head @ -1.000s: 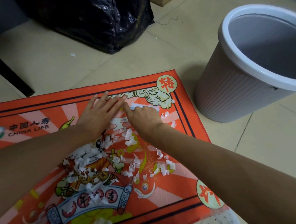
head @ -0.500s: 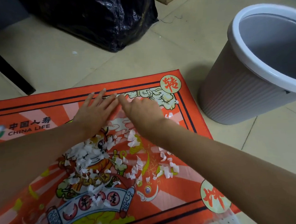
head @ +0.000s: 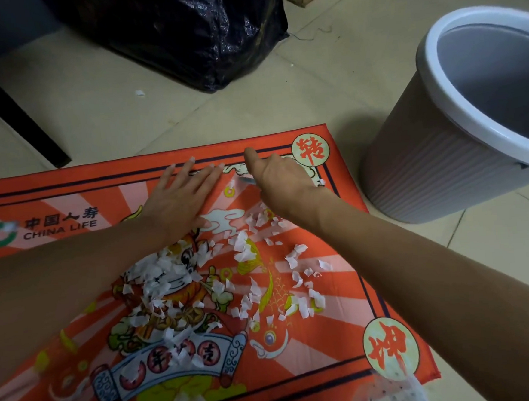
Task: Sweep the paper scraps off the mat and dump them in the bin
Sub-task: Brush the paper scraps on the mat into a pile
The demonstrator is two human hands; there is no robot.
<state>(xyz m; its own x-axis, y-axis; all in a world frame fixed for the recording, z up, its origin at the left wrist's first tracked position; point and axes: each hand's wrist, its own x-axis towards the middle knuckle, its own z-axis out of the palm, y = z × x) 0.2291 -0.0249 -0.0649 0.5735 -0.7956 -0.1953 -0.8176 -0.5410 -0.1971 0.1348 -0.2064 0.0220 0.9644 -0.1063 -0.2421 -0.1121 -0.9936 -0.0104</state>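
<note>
Both hands lie on the red mat [head: 74,276] near its far edge. The left hand [head: 175,203] is flat, fingers straight. The right hand [head: 276,184] has its thumb out, but its fingers are hidden, so I cannot tell their state. White paper scraps [head: 168,279] lie behind both sets of fingers. The bin [head: 442,163] stands right of the right hand's fingers, off the mat.

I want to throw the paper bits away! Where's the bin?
In the head view the grey bin stands on the floor at the right, just past the far right corner of the red mat, beyond the right hand.
</note>
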